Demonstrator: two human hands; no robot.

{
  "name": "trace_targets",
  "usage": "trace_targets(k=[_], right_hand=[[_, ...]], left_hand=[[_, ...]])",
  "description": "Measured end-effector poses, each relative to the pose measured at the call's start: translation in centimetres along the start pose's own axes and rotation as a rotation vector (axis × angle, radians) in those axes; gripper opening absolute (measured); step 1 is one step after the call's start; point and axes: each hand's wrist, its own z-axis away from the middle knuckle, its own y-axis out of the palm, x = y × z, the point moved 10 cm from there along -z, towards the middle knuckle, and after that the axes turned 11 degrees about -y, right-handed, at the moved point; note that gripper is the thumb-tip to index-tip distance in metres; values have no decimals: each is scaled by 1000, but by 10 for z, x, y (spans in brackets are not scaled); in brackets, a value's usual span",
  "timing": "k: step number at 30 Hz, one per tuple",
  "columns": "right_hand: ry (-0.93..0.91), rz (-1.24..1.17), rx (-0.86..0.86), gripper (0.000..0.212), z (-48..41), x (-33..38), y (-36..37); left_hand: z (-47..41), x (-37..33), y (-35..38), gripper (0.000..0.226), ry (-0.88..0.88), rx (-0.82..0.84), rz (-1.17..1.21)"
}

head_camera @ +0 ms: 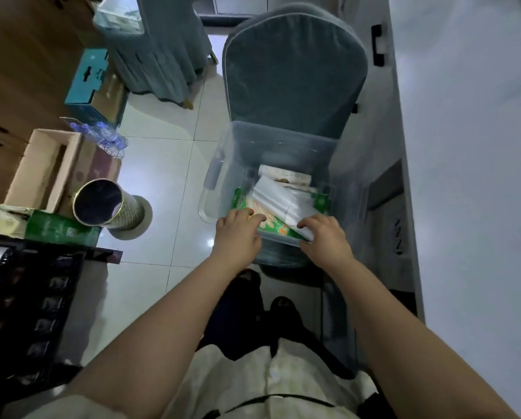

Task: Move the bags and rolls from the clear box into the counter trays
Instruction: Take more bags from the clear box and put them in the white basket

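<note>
- Clear box (271, 152) sits on a chair (295, 74), bags (279, 201) inside.
- Left hand (238, 234) curls over the near rim.
- Right hand (325, 237) apparently pinches a white bag's edge.

Both bare forearms stretched forward and down, left hand (238, 234) palm down with fingers curled, right hand (324, 235) just beside it, fingers bent, knuckles up

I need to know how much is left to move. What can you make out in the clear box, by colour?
In the clear box, both hands on the packs:
Green printed packs: 1
White bags: 1
Pale printed packs: 1
Total: 3 visible; more may lie beneath.
</note>
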Motion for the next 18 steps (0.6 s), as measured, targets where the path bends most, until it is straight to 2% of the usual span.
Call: trace_targets(k=[5, 8, 14, 18], right_hand=[[143, 2, -1, 43, -38, -46, 12], [247, -17, 4, 45, -58, -68, 26], [444, -92, 132, 49, -93, -120, 79], [529, -201, 172, 43, -110, -165, 114]], left_hand=[[-87, -7, 25, 55, 121, 117, -69], [-122, -10, 57, 65, 177, 255, -126], [-162, -11, 144, 77, 316, 552, -384], [-183, -22, 197, 83, 399, 609, -435]])
